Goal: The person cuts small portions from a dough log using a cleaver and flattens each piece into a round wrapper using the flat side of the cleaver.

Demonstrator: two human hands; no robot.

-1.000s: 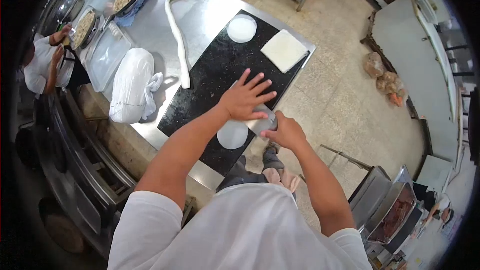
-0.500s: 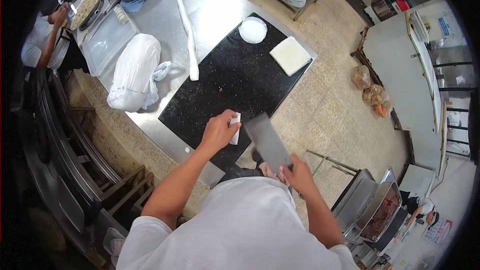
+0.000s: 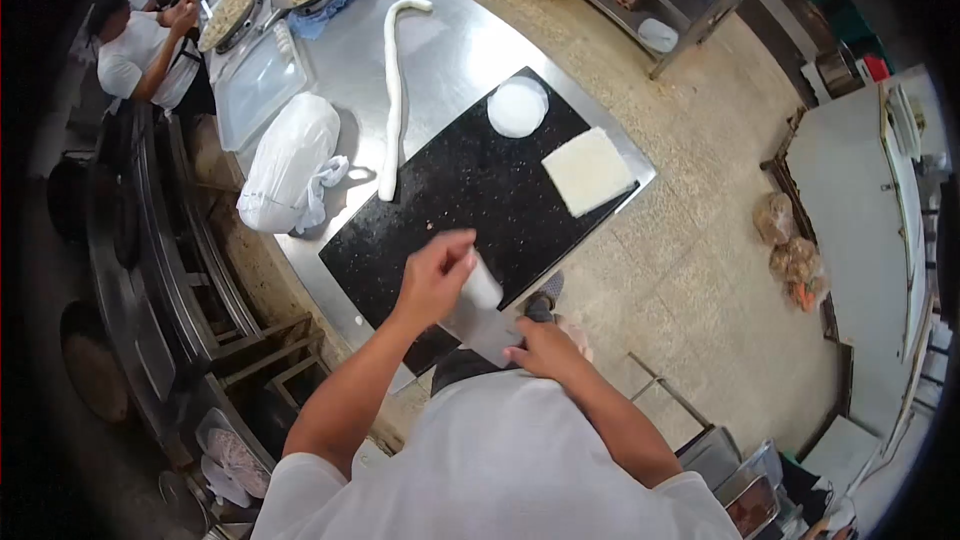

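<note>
Fingers (image 3: 457, 239) of the left hand (image 3: 430, 280) are bent, thumb close to the forefinger, at the upper end of a pale, thin-looking piece (image 3: 484, 288); motion blur hides whether they pinch it or only touch it. That piece overlaps the broad-bladed knife (image 3: 485, 335) in view, near the close edge of the black slab (image 3: 440, 200); whether it clings to the metal, I cannot tell. Right-hand fingers are clamped around the knife's handle end, the right hand (image 3: 545, 348) close to the person's body.

Farther out, from the left, the metal worktop (image 3: 455, 50) carries a white bagged bundle (image 3: 290, 165) and a long dough rope (image 3: 392, 100), whose near end reaches the slab. On the slab lie pale rounds (image 3: 517, 107) and, right of them, square sheets (image 3: 590, 172) near the corner.

If the piece is soft and sticks to the blade, an uneven pull could stretch, fold or tear it. A loose pinch might let it slip off the near edge. Tilting the knife upward could bring its edge against the left fingertips.
</note>
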